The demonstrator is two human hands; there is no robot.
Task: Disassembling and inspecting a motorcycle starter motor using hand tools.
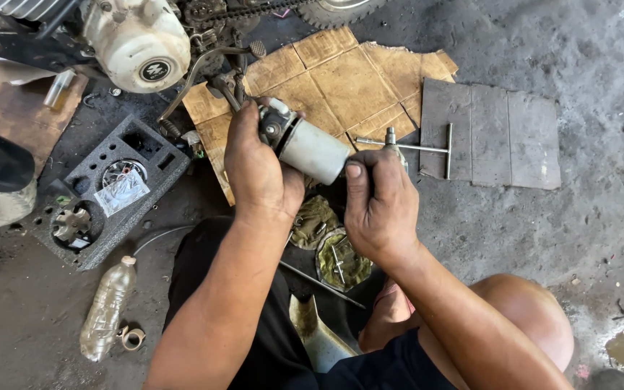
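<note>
My left hand [258, 166] and my right hand [378, 202] together hold a grey cylindrical motor part [312, 149] over my lap. The left hand grips its metal end with the small fittings; the right hand wraps the far end, thumb on the grey casing. A T-handle wrench [417, 147] lies on the cardboard [341, 79] just beyond my right hand. Below the hands sit a greasy rag [313, 220] and a round dish [341, 261] with small metal parts.
A motorcycle engine [135, 40] with white cover stands at top left, chain and tyre [337, 9] behind. A dark foam tray [110, 191] with parts lies left. A plastic bottle [108, 307] and metal clamp [133, 337] rest on the concrete floor. Grey cardboard [500, 133] lies right.
</note>
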